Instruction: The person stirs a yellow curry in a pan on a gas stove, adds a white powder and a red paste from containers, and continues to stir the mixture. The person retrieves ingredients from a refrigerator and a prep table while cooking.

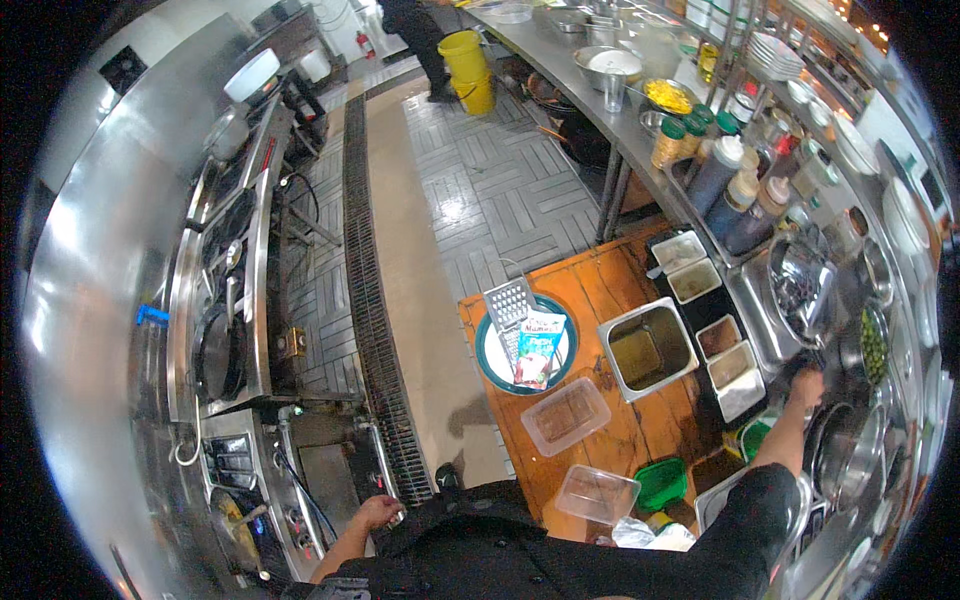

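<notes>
My right hand (807,385) reaches out over the counter at the right, its fingers at a dark object by the rim of a steel tray (757,315); whether it grips that object is hard to tell. Down at the lower left, my left hand (381,511) is curled at the metal rail along the stove's front edge. On the orange wooden table, a box grater (510,304) and a coconut milk pouch (538,352) lie on a white plate with a green rim (491,358). Beside them are a clear plastic container (566,417) and a deep steel pan (649,351).
Sauce bottles (715,174) and green-lidded jars (667,144) crowd the right-hand counter. Stove burners with a black pan (219,352) line the left, above a floor drain grate (375,337). A person (420,37) stands at the far end near yellow buckets (469,71).
</notes>
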Available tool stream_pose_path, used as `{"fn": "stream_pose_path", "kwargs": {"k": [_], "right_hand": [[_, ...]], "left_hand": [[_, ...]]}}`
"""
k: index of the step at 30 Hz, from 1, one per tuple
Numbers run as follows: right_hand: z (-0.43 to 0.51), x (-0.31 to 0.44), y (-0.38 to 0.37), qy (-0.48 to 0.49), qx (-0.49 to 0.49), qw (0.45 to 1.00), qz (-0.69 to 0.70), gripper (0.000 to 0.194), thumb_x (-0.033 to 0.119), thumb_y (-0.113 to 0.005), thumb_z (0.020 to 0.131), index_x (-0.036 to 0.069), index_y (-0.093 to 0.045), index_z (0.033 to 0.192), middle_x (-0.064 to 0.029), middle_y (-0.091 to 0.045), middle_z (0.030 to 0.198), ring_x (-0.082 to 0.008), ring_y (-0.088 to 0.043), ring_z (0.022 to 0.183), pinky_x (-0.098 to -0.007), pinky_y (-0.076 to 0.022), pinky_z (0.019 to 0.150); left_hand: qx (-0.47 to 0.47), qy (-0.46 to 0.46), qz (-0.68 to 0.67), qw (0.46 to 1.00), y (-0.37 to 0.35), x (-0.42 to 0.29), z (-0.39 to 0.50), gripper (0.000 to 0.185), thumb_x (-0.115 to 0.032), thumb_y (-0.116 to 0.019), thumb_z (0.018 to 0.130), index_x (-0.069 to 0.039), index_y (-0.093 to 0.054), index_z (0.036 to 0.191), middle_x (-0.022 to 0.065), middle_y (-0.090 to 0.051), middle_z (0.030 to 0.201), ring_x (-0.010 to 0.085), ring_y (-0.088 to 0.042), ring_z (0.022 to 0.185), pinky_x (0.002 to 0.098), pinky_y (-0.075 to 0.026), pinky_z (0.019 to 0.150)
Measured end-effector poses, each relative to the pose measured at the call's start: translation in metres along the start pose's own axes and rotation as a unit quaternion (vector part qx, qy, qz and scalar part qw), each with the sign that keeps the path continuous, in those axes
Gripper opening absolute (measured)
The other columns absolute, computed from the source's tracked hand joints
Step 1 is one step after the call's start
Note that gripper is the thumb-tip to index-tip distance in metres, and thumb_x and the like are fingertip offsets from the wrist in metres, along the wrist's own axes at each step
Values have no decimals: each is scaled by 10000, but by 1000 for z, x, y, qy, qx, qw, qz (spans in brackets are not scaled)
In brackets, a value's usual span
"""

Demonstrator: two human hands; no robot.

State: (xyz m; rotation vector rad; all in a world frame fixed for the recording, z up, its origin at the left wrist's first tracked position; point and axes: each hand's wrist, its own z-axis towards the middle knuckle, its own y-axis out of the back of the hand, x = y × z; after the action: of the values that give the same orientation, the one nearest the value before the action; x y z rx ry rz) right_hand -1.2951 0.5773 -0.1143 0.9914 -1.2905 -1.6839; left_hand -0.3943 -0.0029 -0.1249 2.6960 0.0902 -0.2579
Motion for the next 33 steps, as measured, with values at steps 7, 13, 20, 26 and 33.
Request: {"fn": "stream_pose_path", "kwargs": {"k": [7, 13, 20, 26, 33], "right_hand": [[113, -67, 19, -232, -447, 821, 269, 417, 344, -554, 908, -32, -724, 852, -238, -721, 809, -433, -705, 757, -499, -573, 704], [-59, 88, 209, 381, -373, 782, 322, 386, 281, -532, 1022, 6, -656, 1262, -200, -672, 1214, -323, -650, 1118, -424, -517, 964], [-644, 272, 345, 723, 463, 347, 376, 238, 84, -603, 978, -37, -643, 1178, -83, -693, 946, -195, -659, 925, -365, -536, 886], [-892, 219, 479, 829, 521, -66, 192, 222, 172, -668, 977, -3, -683, 1113, -127, -729, 1029, -202, -712, 958, -336, -539, 882], [-1203, 220, 441, 953, 216, -8, 211, 564, 308, -737, 892, 28, -569, 1352, -207, -645, 1222, -364, -621, 1177, -481, -490, 1001]], "left_hand": [[-75, -127, 54, 988, 14, -65, -13, 417, -408, -662, 950, -53, -715, 1163, 145, -748, 993, 232, -720, 918, 385, -565, 796], [-22, -309, -168, 936, 32, -192, -72, 515, -452, -626, 1001, -59, -629, 1333, 91, -694, 1186, 155, -631, 1057, 318, -515, 914], [49, -381, -715, 584, 53, -180, -161, 802, -723, -356, 981, -94, -512, 1453, 115, -543, 1456, 254, -570, 1270, 442, -464, 1059], [-61, -452, -863, 217, 39, 34, -211, 708, -620, -428, 1011, -57, -521, 1428, 149, -607, 1391, 332, -576, 1270, 516, -449, 1092], [-199, -343, -917, 43, -37, 216, -225, 713, -633, -388, 1013, -98, -479, 1474, 159, -538, 1471, 345, -551, 1315, 531, -426, 1119]]}}
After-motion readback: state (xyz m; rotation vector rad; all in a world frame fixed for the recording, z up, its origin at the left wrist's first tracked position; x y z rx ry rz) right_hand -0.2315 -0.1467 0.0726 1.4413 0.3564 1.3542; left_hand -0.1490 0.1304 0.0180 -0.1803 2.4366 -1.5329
